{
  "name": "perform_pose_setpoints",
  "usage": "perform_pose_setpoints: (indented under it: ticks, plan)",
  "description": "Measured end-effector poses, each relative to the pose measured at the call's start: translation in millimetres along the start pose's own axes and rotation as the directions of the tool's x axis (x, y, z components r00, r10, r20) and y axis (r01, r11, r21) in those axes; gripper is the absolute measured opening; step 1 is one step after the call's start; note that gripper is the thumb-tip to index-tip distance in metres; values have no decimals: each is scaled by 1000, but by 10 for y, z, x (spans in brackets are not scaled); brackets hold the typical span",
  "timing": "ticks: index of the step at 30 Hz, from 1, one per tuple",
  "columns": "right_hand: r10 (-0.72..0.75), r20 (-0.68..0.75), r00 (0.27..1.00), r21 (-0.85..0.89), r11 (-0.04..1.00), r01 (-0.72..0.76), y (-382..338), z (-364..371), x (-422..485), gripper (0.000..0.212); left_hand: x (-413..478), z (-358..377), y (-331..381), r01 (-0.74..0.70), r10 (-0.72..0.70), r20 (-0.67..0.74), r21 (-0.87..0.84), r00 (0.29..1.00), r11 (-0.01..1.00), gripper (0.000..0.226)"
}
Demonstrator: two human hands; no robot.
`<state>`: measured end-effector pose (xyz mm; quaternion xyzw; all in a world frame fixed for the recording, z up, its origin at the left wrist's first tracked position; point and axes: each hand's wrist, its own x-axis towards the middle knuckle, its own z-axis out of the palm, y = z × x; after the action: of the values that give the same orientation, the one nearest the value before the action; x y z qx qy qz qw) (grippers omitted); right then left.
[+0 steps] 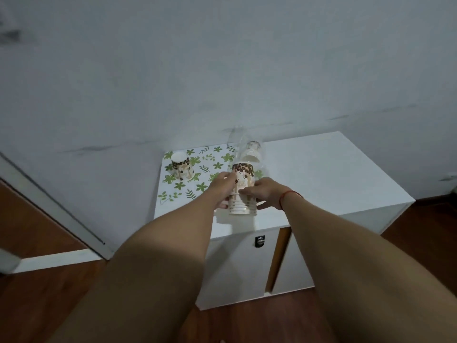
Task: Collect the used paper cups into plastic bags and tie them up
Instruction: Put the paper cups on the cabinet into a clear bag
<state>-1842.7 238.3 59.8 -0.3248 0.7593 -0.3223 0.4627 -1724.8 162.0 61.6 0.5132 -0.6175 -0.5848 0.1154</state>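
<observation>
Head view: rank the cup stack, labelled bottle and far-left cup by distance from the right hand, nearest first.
1. Cup stack, in the right hand grip, at the front.
2. Labelled bottle, just behind the stack.
3. Far-left cup, on the leaf mat, back left corner.

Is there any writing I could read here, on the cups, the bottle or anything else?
No text is legible.
bottle label: faint print, too blurred to read.
stack of paper cups: coffee-bean pattern; any lettering is too blurred.
lone cup: pattern only, nothing readable.
</observation>
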Motion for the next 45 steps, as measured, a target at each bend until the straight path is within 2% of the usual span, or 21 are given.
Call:
perform_pose_setpoints:
  ticks: [3, 6, 10, 14, 18, 22, 28, 34, 40, 45]
  plan:
    - [-121, -45, 992, -2, 993, 121, -281, 158, 38, 52, -54, -304, 117, -56, 54, -97, -25, 994, 998, 37]
    - [-275, -106, 955, -33, 961, 273, -545, 352, 161, 52, -34, -618, 255, -116, 102, -202, -59, 974, 991, 46]
    - [-444, -185, 877, -69, 896, 439, -992, 642, 249, 52, 60, -1074, 448, -215, 189, -282, -64, 941, 975, 44]
    - [-522, -186, 832, -15, 849, 529, -1354, 854, 526, 52, 334, -1468, 510, -259, 206, -343, -115, 916, 959, 38]
    - [-544, -204, 814, -17, 833, 552, -1684, 955, 841, 51, 666, -1742, 590, -300, 217, -386, -170, 897, 939, 60]
    - [-532, -219, 818, -18, 840, 542, -1896, 1023, 1100, 59, 1002, -1932, 656, -313, 205, -398, -228, 894, 922, 70]
    - [-468, -259, 845, -51, 880, 472, -1856, 1150, 1432, 66, 1350, -1965, 495, -288, 170, -395, -261, 903, 922, 54]
    - [-387, -221, 895, -72, 922, 381, -1643, 1304, 1630, 69, 1511, -1905, 218, -222, 89, -382, -319, 920, 921, 40]
    - [-330, -187, 925, -162, 939, 302, -1407, 1431, 1740, 64, 1660, -1728, -107, -123, -13, -350, -363, 936, 923, 61]
    - [-288, -244, 926, -145, 955, 259, -1215, 1554, 1758, 57, 1675, -1670, -185, -133, -37, -373, -419, 927, 898, 36]
